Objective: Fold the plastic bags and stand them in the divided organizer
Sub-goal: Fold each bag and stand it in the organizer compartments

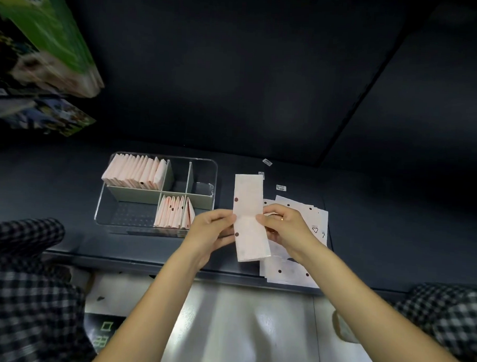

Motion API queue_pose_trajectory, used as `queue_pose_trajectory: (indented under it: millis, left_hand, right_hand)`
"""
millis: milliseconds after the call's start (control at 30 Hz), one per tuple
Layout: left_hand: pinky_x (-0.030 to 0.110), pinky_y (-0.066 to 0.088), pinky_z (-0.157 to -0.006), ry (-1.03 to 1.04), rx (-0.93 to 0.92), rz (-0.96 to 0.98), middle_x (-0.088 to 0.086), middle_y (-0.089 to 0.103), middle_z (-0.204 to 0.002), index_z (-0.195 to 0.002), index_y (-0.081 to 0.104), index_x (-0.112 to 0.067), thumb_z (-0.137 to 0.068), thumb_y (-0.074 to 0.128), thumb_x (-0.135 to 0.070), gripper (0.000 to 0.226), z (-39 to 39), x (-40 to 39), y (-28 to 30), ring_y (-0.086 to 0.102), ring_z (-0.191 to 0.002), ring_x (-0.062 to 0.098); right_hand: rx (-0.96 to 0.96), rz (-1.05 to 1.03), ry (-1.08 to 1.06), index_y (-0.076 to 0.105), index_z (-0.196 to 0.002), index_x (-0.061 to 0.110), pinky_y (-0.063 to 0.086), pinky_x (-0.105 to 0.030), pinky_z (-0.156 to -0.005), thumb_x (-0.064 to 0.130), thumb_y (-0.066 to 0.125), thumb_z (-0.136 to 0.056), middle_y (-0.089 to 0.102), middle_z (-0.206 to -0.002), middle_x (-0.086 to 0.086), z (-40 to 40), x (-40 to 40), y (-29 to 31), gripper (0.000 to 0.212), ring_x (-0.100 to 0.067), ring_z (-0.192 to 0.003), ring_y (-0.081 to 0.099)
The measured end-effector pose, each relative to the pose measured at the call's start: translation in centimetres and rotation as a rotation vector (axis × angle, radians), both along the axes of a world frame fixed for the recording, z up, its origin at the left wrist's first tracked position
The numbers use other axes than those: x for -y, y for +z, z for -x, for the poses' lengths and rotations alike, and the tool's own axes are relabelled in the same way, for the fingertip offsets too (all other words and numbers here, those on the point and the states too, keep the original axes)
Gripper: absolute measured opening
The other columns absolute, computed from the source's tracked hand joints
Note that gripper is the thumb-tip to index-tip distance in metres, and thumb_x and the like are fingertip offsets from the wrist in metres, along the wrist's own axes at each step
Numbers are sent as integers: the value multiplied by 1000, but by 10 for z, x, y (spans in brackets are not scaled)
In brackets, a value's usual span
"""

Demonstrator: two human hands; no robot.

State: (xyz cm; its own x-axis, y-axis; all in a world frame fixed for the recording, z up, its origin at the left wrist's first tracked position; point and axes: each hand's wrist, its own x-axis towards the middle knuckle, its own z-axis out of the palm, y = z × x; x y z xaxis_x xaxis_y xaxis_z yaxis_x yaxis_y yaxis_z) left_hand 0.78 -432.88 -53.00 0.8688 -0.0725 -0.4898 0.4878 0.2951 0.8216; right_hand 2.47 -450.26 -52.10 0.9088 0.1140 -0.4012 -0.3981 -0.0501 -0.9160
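Note:
A pale pink plastic bag (249, 200), folded into a long narrow strip with dark dots along its left edge, is held over the dark table. My left hand (212, 231) pinches its left edge at mid-length. My right hand (280, 222) pinches the right edge opposite. Under my right hand lies a stack of flat bags (296, 276). To the left stands the clear divided organizer (215, 177). Several folded bags (134, 170) stand in its back left compartment, and several more folded bags (174, 212) in a front compartment.
The dark table's front edge (146, 264) runs just below the organizer. Small labels (281, 187) lie behind the flat bags. Green and printed packages (46, 49) hang at the upper left. Checked fabric (22, 281) shows at both lower corners.

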Motion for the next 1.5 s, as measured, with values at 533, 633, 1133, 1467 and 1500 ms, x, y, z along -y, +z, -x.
queue_pose_trajectory:
  millis: [533,633,1133,1467,1500]
  left_hand:
    - [30,55,-64,5,59,28,5,72,-79,-94,65,-14,-94,55,-22,12,-2,-6,3,70,-74,18]
    - [26,55,-62,-3,35,-86,9,72,-85,-88,69,-7,-91,61,-17,13,1,1,-1,68,-73,15]
    - [20,55,-58,-57,13,-190,4,69,-75,-86,67,-8,-85,67,-7,2,6,6,-13,66,-65,10]
    - [28,45,-65,-59,498,-857,-13,51,-77,-93,72,-20,-83,67,-20,11,10,0,-30,53,-70,9]
    - [29,47,-70,-77,489,-821,-13,53,-81,-96,73,-20,-84,67,-22,14,8,-4,-32,55,-76,11]
  right_hand:
    - [225,-24,101,70,-67,24,51,-22,-65,-8,52,-86,62,-73,9,-1,3,3,42,-8,-72,59]
    - [257,50,81,71,-68,24,51,-21,-66,-6,50,-86,64,-75,11,-1,2,2,41,-7,-75,60]
    - [168,190,-137,64,-81,14,50,-15,-58,11,55,-93,64,-74,0,7,-17,-16,15,-5,-61,59]
    - [168,418,5,56,-76,11,52,-27,-63,31,54,-93,63,-63,0,5,-63,-31,26,-14,-59,59]
    - [166,434,6,57,-76,7,53,-34,-67,26,52,-94,62,-64,-7,1,-66,-32,26,-19,-61,59]
